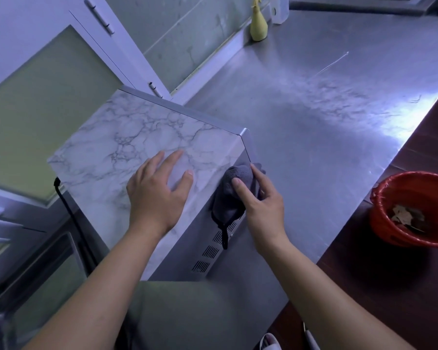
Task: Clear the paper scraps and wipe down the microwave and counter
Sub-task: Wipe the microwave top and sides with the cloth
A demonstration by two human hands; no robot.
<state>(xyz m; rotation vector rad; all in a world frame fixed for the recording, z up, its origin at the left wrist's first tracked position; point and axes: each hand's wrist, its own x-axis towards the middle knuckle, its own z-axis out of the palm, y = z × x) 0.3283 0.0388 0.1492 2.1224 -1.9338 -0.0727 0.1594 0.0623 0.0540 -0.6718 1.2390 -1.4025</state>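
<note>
The microwave [127,147] has a marble-patterned top and stands at the left end of the steel counter [314,109]. My left hand [157,190] lies flat on its top with the fingers spread. My right hand [261,198] grips a grey cloth [229,195] and presses it against the microwave's vented metal side near the front corner. A dark loop of the cloth hangs down over the vents. Paper scraps [405,217] lie inside a red bucket [387,198].
The red bucket stands on the floor to the right of the counter. At the back wall are a yellow spray bottle [258,25] and a clear container [280,8]. A black cord [68,210] runs down behind the microwave. White cabinet doors [36,72] are at left.
</note>
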